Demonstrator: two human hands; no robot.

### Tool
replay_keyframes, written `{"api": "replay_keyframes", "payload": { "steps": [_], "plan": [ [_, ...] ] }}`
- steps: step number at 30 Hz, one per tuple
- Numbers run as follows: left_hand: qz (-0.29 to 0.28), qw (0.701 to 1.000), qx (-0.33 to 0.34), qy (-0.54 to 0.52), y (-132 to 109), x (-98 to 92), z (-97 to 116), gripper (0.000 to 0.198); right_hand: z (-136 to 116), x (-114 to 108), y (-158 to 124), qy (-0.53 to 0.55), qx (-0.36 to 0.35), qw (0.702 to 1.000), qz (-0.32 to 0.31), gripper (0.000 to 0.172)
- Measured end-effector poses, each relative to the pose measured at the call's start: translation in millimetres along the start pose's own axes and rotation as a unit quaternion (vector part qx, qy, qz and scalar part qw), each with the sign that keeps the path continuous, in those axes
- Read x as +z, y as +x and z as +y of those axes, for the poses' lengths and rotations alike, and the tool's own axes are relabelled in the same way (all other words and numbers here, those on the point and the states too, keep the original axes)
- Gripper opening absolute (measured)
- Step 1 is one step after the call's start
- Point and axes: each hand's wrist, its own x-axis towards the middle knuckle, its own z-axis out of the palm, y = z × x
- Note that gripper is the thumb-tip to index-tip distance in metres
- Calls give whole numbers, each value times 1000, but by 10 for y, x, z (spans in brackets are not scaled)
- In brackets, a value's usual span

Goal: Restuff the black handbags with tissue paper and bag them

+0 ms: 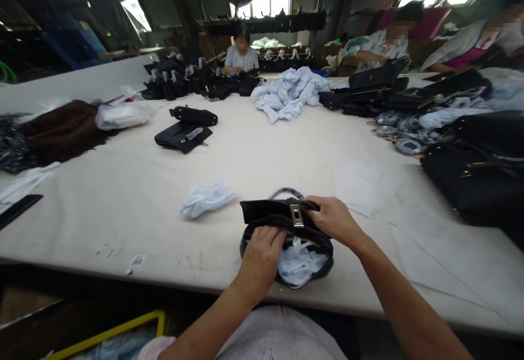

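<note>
A black handbag [327,261] stands open at the table's near edge, its mouth facing up. Crumpled pale blue paper [301,261] fills the right part of the opening. Its flap, with a gold clasp [297,216], is lifted at the back, and a wrapped handle rises behind it. My right hand [332,219] grips the flap's right side, fingers closed around the edge. My left hand [264,251] reaches into the left part of the opening with fingers bent together; their tips, and anything they hold, are hidden. Another piece of crumpled paper [207,199] lies to the left of the bag.
Two black bag pieces [182,136] lie farther left. A paper heap [290,92] is at the back centre. Black bags [466,180] and wrapped straps [409,144] are on the right, flat white sheets [434,261] nearer. Several people sit around the table.
</note>
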Motion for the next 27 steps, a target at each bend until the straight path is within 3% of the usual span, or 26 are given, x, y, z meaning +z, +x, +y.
{"api": "replay_keyframes", "payload": {
  "steps": [6,11,15,17,20,22,27],
  "plan": [
    [90,993,21,-78,-90,82,-74,24,98,164,125,-32,48,997,43,26],
    [73,995,13,-73,-74,79,-110,25,156,188,103,-22,-3,998,65,23],
    [65,996,-53,-21,-17,33,-78,19,150,154,-2,12,-36,997,71,28],
    [19,996,-83,10,62,-20,-106,16,128,146,-50,16,-45,995,82,33],
    [-125,988,-89,31,258,-121,-244,23,85,153,-100,23,-52,994,94,34],
    [-190,978,-78,32,412,-169,-350,21,59,172,-118,21,-51,993,104,34],
    [-234,971,-20,35,700,-165,-417,18,25,237,-145,9,-31,991,129,34]
  ]
}}
